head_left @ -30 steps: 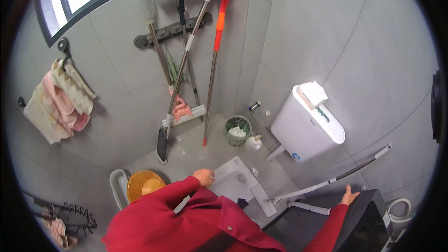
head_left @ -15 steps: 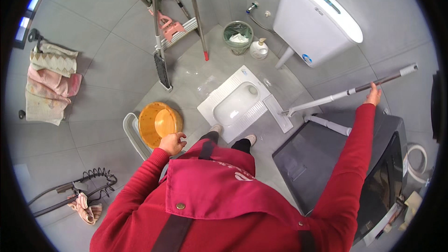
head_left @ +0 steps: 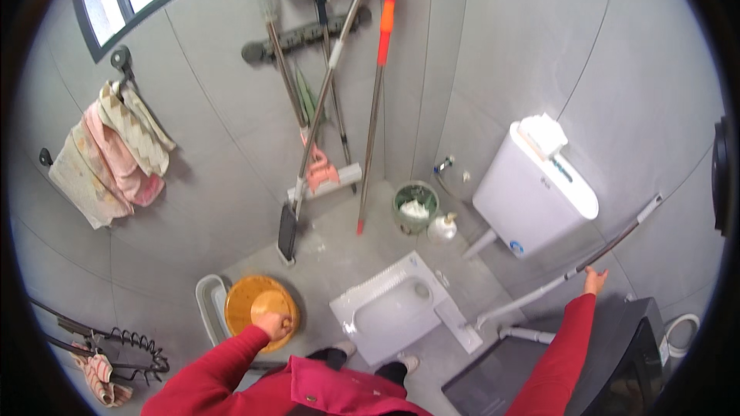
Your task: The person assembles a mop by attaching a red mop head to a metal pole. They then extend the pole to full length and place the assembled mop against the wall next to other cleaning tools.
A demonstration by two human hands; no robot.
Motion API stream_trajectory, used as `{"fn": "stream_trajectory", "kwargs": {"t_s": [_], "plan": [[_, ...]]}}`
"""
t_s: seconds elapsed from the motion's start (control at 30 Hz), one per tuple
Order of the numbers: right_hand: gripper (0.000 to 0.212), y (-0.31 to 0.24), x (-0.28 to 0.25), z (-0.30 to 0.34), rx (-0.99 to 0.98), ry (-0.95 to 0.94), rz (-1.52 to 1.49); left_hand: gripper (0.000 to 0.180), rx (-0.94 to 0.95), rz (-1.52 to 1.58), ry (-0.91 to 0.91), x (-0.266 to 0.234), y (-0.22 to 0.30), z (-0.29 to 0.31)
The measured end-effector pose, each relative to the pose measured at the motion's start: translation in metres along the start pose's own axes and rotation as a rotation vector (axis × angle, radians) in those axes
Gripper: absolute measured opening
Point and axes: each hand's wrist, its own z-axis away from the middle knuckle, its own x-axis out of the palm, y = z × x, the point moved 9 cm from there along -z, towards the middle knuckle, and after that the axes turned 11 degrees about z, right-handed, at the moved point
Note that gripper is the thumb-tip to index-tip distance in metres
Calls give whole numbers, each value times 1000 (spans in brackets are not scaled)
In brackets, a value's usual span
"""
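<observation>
Grey-tiled walls [head_left: 524,54] behind a pole [head_left: 543,290] slanting by the cistern [head_left: 532,192], likely light, stiff, best gripped mid-shaft. Beside it, half-open right hand [head_left: 595,280], hold impossible to tell; loosely curled, seemingly empty left hand [head_left: 274,325] over orange basin [head_left: 240,304].

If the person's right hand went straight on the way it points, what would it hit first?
Probably the dark section of the long pole, which crosses just ahead of the right hand; depth is unclear, so they may already be touching.
</observation>
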Motion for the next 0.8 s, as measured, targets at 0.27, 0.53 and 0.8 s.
{"fn": "stream_trajectory", "kwargs": {"t_s": [0.27,0.53,0.8], "plan": [[67,-17,69,-40,-97,-2,-219,39,-190,20,-100,25,-14,13],[44,6,62,-14,67,18,-226,39,-53,125,-237,79,13,9],[48,-54,-17,203,-226,68,-355,37,95,79,-194,63,45,-42]]}}
